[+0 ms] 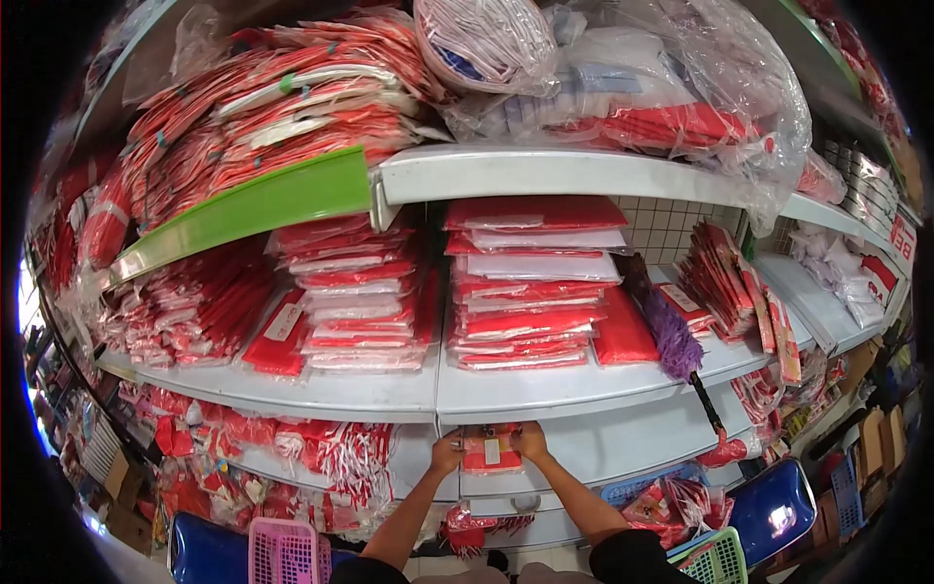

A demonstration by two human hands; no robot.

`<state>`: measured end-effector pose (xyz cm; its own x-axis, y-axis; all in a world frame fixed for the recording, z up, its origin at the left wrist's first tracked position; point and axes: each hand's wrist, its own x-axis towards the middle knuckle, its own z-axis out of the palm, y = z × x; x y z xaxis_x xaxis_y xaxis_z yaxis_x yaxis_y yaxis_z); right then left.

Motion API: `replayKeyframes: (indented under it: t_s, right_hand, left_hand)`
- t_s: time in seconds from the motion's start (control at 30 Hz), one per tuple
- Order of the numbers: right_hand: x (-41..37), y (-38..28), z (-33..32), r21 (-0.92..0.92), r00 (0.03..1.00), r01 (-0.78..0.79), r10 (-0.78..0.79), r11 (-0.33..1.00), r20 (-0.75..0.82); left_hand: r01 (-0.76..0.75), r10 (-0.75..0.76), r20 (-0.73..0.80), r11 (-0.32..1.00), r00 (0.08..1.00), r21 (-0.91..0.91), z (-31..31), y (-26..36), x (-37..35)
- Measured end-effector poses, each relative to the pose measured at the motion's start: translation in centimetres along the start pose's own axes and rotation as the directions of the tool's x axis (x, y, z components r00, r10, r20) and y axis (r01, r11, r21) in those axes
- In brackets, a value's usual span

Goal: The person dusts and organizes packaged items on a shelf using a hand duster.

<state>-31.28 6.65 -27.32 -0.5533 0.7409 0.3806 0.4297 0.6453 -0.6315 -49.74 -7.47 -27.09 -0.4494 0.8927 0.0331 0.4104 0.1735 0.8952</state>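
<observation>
Both hands reach forward at the lower shelf, under the middle shelf's front edge. Between them is a flat red packet (492,451) in clear wrap with a pale label on its face. My left hand (447,453) grips the packet's left side, fingers closed on it. On the right side, my right hand (530,442) holds the same packet, also with closed fingers. Directly above, on the middle shelf (545,391), stands a tall stack of red and white packets (530,292). A second stack (365,302) stands left of it.
A purple duster (671,334) hangs over the middle shelf's edge at right. Bundled red and white goods (282,117) fill the top shelf. Below are a pink basket (282,550), a green basket (715,560), a blue stool (773,511) and hanging red items (355,462).
</observation>
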Motion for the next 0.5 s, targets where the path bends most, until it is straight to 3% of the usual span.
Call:
replayKeyframes:
  t_s: [0.03,0.13,0.17,0.27,0.37,0.5]
  right_hand:
    - [0.2,1.2,1.0,-0.081,0.997,0.032,-0.027,0.996,0.069]
    - [-0.5,1.2,2.0,-0.077,0.998,0.039,-0.044,0.996,-0.054]
    - [-0.6,1.1,1.5,-0.075,0.998,0.000,0.004,0.997,0.058]
    - [-1.4,0.4,0.8,-0.107,0.999,0.006,-0.002,0.994,0.038]
    - [-4.2,-3.4,-2.8,0.039,0.992,0.008,-0.003,0.999,-0.130]
    - [-10.7,-3.9,-6.6,-0.203,0.986,0.124,-0.143,0.971,-0.084]
  left_hand:
    - [0.003,-0.003,-0.001,0.996,1.000,0.088,0.1,-0.2,0.3]
    - [-0.054,0.060,-0.034,0.984,0.998,0.168,0.7,-1.5,0.9]
    - [-0.083,0.093,-0.045,0.981,0.995,0.174,0.8,-1.7,1.0]
    - [-0.057,0.063,-0.056,0.993,0.996,0.104,0.7,-0.4,-0.2]
    - [-0.135,0.201,-0.169,0.931,0.965,0.339,1.1,-0.4,-1.8]
    - [-0.160,0.245,-0.222,0.926,0.944,0.342,2.2,1.1,-6.9]
